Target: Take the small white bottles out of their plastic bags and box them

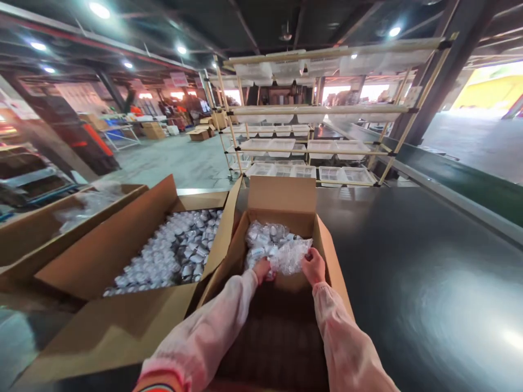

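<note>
Both my hands reach into an open cardboard box (281, 196) in front of me. My left hand (262, 269) has its fingers closed at the lower left edge of a clear bubble wrap piece (291, 256). On the other side, my right hand (314, 267) pinches the right edge of the same bubble wrap. Under and behind it lie several clear-wrapped items (261, 237) with pale labels; their kind is hard to make out. The near part of the box's inside is dark.
Left of me, a larger open carton (110, 256) holds many small white and clear pieces (180, 247). Beyond it stands another carton with clear plastic (87, 207). The dark tabletop (392, 261) extends right. A rack (318, 110) with white baskets rises behind, beside a green conveyor (469, 179).
</note>
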A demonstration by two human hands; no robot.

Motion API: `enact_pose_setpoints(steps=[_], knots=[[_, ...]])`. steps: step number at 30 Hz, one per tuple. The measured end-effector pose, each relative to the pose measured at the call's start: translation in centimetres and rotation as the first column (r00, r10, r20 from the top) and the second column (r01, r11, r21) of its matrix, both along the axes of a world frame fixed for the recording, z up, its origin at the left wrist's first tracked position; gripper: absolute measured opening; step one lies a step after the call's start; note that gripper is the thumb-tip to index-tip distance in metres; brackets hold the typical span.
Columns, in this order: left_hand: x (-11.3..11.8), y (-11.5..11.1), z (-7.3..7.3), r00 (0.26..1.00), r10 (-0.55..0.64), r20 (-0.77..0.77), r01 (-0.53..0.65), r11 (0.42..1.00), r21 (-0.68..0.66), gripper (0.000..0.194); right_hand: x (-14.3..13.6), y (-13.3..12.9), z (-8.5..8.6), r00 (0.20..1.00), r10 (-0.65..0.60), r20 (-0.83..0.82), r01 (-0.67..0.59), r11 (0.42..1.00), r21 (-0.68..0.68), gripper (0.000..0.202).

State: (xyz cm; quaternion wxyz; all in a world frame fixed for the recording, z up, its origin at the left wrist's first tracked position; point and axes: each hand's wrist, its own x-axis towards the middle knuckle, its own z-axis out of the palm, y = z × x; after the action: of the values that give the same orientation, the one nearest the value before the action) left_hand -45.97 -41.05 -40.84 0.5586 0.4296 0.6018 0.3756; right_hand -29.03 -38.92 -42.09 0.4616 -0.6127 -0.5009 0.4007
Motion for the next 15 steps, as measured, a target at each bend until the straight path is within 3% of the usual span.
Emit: enact_pose_setpoints(steps=[4, 7, 9, 10, 11, 13, 15], knots=[[-2.3, -2.0, 3.2, 0.985, 0.172, 0.018, -0.173, 0.971, 0.164, 0.057, -0.6, -0.4, 0.2, 0.994, 0.043, 0.098, -0.046, 0.999, 0.021, 0.021], [-1.9, -3.9, 5.3, 0.946, 0.304, 0.11, -0.323, 0.87, 0.374, 0.06, -0.4, -0.2, -0.1, 0.992, 0.02, 0.121, -0.023, 1.0, 0.022, 0.024], [-0.8, -5.2, 5.8, 0.913, 0.389, 0.125, -0.4, 0.789, 0.466, 0.064, -0.2, -0.1, -0.5, 0.994, -0.007, 0.112, 0.006, 1.0, 0.015, 0.02], [-0.2, -5.8, 5.8, 0.915, 0.384, 0.124, -0.393, 0.779, 0.488, 0.067, -0.2, 0.0, -0.6, 0.995, -0.01, 0.098, 0.008, 1.0, 0.016, 0.022], [0.4, -6.3, 5.7, 0.938, 0.323, 0.123, -0.341, 0.805, 0.486, 0.07, -0.2, 0.0, -0.7, 0.997, 0.0, 0.076, -0.002, 1.0, 0.021, 0.027], [1.6, -7.1, 5.0, 0.987, 0.063, 0.147, -0.118, 0.906, 0.406, 0.073, -0.5, 0.0, -0.8, 0.998, 0.061, 0.016, -0.061, 0.997, 0.036, 0.035], [2.6, -7.4, 4.1, 0.963, -0.16, 0.215, 0.097, 0.956, 0.278, 0.072, -1.0, -0.1, -0.8, 0.987, 0.15, -0.054, -0.147, 0.988, 0.054, 0.037]])
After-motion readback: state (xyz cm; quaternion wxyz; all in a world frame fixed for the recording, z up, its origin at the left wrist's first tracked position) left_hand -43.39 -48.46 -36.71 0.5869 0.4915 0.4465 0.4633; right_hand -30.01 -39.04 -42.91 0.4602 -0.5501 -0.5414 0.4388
